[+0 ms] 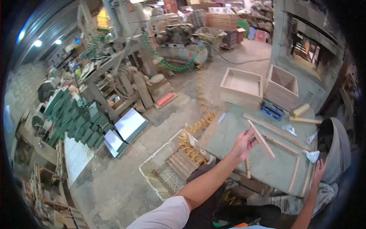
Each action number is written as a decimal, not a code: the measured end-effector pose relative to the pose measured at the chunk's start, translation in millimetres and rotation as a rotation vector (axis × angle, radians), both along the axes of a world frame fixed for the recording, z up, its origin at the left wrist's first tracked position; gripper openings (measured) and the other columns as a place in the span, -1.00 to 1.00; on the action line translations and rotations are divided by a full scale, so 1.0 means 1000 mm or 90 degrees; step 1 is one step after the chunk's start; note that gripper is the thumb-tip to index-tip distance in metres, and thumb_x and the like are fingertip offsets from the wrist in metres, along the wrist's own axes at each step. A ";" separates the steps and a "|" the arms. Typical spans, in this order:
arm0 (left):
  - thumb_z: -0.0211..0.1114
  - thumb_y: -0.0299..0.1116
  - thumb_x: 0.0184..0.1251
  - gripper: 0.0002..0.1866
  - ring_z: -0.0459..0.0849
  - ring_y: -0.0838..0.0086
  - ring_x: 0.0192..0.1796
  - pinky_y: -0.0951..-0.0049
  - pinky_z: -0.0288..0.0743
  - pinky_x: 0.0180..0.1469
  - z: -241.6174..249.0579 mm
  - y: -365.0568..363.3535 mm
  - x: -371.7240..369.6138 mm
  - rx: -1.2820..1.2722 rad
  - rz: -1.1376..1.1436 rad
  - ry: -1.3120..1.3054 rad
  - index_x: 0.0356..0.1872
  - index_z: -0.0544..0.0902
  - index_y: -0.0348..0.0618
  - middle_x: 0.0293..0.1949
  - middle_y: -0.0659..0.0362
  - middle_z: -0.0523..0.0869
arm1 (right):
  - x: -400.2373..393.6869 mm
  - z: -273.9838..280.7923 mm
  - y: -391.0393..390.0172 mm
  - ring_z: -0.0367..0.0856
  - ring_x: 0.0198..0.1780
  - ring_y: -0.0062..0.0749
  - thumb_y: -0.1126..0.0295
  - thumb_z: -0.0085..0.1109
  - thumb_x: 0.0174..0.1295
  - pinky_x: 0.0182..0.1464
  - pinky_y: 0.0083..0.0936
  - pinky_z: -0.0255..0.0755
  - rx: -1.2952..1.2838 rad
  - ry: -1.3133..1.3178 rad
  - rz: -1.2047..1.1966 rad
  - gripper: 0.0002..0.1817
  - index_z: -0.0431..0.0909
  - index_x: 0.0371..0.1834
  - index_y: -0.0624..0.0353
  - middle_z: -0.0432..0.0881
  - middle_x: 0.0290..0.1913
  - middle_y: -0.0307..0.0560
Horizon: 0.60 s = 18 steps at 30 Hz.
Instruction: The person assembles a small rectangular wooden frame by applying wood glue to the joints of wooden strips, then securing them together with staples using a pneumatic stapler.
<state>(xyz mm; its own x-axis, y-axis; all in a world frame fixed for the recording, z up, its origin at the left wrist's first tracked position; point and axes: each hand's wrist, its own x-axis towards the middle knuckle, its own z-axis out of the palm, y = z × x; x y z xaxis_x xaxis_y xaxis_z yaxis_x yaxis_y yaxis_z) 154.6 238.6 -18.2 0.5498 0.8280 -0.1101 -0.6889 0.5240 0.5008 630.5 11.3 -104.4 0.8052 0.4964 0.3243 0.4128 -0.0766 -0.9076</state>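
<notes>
My left hand is raised over the grey-green worktable and pinches a short thin wooden strip that slants down to the right. Below it on the tabletop lie longer strips: one wooden strip along the far side, another strip nearer, and a strip running toward the front. A short piece of wood lies at the near left edge. My right hand rests at the table's right edge with its fingers stretched out, close to a crumpled white piece and a long strip.
Two open wooden boxes stand at the table's far end, near a blue object. A plastic crate holding wood sits on the floor at left, with a coiled yellow hose hanging over it. A large grey cylinder stands at right.
</notes>
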 end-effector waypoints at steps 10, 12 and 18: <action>0.10 -0.26 0.50 -0.71 0.60 0.43 0.09 0.42 0.53 0.18 0.016 -0.011 -0.002 0.051 -0.010 0.009 0.03 0.54 -0.26 -0.05 0.13 0.66 | -0.194 0.161 -0.068 0.39 0.35 -0.02 -0.34 -0.45 0.37 0.42 -0.15 0.13 0.163 0.413 0.286 -0.11 -0.10 0.54 0.11 0.42 0.29 0.32; 0.10 -0.25 0.51 -0.69 0.60 0.41 0.10 0.41 0.53 0.19 0.020 -0.012 0.008 0.052 -0.024 -0.014 0.05 0.52 -0.28 -0.02 0.12 0.65 | -0.206 0.176 -0.069 0.39 0.34 -0.01 -0.35 -0.47 0.36 0.42 -0.15 0.14 0.169 0.409 0.286 -0.09 -0.13 0.54 0.14 0.42 0.28 0.34; 0.09 -0.25 0.51 -0.67 0.59 0.38 0.12 0.40 0.54 0.21 0.014 -0.015 0.016 0.057 -0.029 -0.043 0.08 0.48 -0.32 0.03 0.07 0.61 | -0.206 0.176 -0.085 0.35 0.38 -0.03 -0.35 -0.50 0.37 0.41 -0.16 0.16 0.144 0.416 0.312 -0.06 -0.16 0.54 0.22 0.39 0.30 0.34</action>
<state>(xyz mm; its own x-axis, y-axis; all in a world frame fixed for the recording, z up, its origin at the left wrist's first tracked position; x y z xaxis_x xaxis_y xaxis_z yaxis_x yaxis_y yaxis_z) 171.0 223.8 -3.9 0.5904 0.8071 0.0022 -0.6997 0.5105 0.4997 424.6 -73.8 71.7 0.5762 0.8173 0.0018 -0.2614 0.1863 -0.9471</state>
